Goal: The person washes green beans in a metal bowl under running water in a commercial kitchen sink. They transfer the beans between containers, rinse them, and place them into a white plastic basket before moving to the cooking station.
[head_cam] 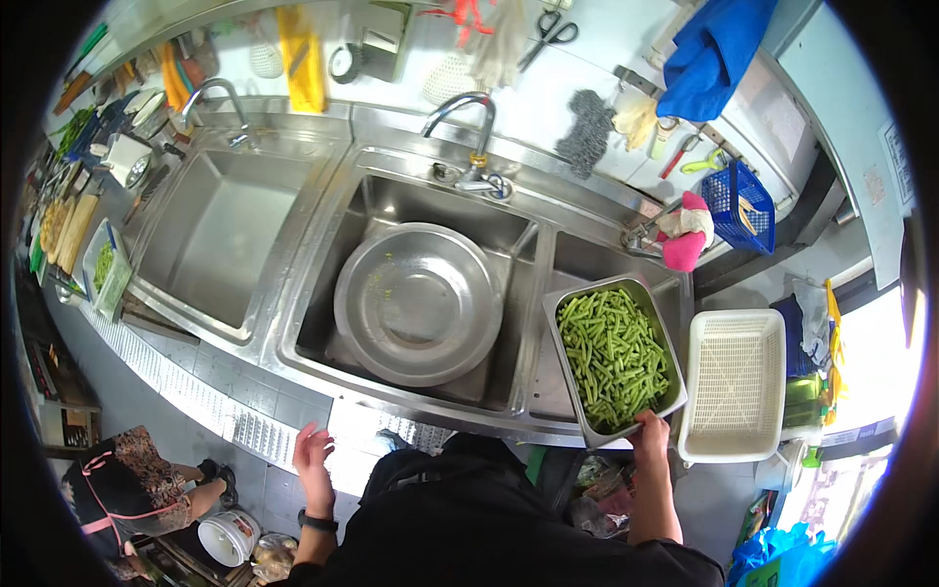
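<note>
My right hand (pixel 648 436) grips the near rim of a rectangular steel pan (pixel 676 392). Cut green beans (pixel 612 352) fill much of the pan, which rests over the right-hand sink basin (pixel 546 396). Held away from the counter at lower left, my left hand (pixel 314 458) has its fingers apart and nothing in it. A wide round metal basin (pixel 418 304) sits inside the middle sink (pixel 323 315), with a few green bits and a little wetness in it. Just right of the pan is a white plastic basket (pixel 733 385) with no contents visible.
A chrome faucet (pixel 484 132) arches behind the middle sink; another faucet (pixel 233 99) serves the left sink (pixel 220 227). Scissors (pixel 549 37) and a blue basket (pixel 739 209) hang on the wall. Behind me at left, a person (pixel 128 491) bends near a white bucket (pixel 227 539).
</note>
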Tool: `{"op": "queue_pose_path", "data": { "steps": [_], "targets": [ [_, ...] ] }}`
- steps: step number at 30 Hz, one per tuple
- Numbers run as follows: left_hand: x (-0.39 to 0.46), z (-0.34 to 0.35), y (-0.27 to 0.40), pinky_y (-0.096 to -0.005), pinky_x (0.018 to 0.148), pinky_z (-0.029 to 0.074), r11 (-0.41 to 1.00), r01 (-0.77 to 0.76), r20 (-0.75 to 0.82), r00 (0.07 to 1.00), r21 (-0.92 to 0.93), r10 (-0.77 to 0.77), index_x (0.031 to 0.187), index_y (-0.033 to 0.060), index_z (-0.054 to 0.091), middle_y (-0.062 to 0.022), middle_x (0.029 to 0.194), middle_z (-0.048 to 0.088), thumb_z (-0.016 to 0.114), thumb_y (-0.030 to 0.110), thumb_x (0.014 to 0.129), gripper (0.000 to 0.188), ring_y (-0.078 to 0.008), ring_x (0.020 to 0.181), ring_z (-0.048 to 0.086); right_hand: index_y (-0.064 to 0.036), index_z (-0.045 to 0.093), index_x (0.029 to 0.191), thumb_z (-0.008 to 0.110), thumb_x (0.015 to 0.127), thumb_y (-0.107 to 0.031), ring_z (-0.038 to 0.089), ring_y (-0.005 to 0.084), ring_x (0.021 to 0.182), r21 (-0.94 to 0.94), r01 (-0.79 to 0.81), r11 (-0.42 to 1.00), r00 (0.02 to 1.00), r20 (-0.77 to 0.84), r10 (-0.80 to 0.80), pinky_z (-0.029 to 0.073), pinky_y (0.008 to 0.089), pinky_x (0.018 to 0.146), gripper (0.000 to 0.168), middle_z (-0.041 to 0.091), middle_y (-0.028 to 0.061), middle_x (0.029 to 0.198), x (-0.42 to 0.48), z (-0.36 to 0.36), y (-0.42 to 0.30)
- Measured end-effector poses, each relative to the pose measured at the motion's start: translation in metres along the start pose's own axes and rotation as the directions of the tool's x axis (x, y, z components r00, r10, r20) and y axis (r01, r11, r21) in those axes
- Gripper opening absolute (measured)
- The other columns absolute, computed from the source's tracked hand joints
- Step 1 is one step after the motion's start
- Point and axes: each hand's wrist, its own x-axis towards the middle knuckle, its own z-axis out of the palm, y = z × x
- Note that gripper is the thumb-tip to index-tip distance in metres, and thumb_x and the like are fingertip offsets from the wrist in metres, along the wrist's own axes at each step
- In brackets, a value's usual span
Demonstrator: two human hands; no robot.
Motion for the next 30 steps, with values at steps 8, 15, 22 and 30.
{"op": "queue_pose_path", "data": {
  "steps": [8,15,22,30],
  "targets": [
    [0.105,0.106,0.092,-0.0261,0.078,0.054,0.854,-0.429,0.688,0.716,0.296,0.121,0.121,0.0037,0.065,-0.0043,0.102,0.067,0.063,0.024,0.100,0.029,-0.0123,0.085,0.065,0.002,0.059,0.078,0.056,0.078,-0.007,0.059,0.0227,0.057,-0.198,-0.029,0.980,0.962,0.262,0.082,0.052,0.0375,0.051,0.009,0.060,0.0104,0.072,-0.066,0.054,-0.004],
    [0.170,0.128,0.136,-0.0238,0.061,0.050,0.853,-0.072,0.719,0.577,0.517,-0.387,0.106,0.0078,0.059,0.0017,0.079,0.056,0.060,0.041,0.101,0.034,-0.0074,0.073,0.057,0.000,0.065,0.074,0.061,0.080,-0.008,0.057,0.0197,0.052,-0.385,0.073,0.920,0.787,0.588,0.184,0.042,0.0324,0.047,0.010,0.061,0.0071,0.063,-0.043,0.184,0.005],
    [0.175,0.094,0.087,-0.0270,0.062,0.048,0.804,-0.166,0.550,0.804,0.571,-0.224,0.099,0.0006,0.064,-0.0009,0.083,0.062,0.065,0.010,0.085,0.017,-0.0087,0.073,0.056,0.004,0.071,0.088,0.070,0.077,-0.014,0.064,0.0169,0.065,-0.465,0.391,0.795,0.551,0.810,0.202,0.051,0.0325,0.053,0.021,0.068,0.0068,0.077,0.055,0.345,0.040],
    [0.153,0.124,0.043,-0.0313,0.066,0.058,0.920,0.188,0.177,0.949,0.345,-0.260,0.103,-0.0069,0.064,-0.0107,0.092,0.071,0.059,0.003,0.087,0.019,-0.0190,0.078,0.069,0.003,0.069,0.100,0.067,0.087,-0.033,0.063,0.0187,0.078,-0.502,0.505,0.702,0.434,0.851,0.296,0.049,0.0338,0.070,0.038,0.068,0.0104,0.091,0.105,0.459,0.035]
  ]
}}
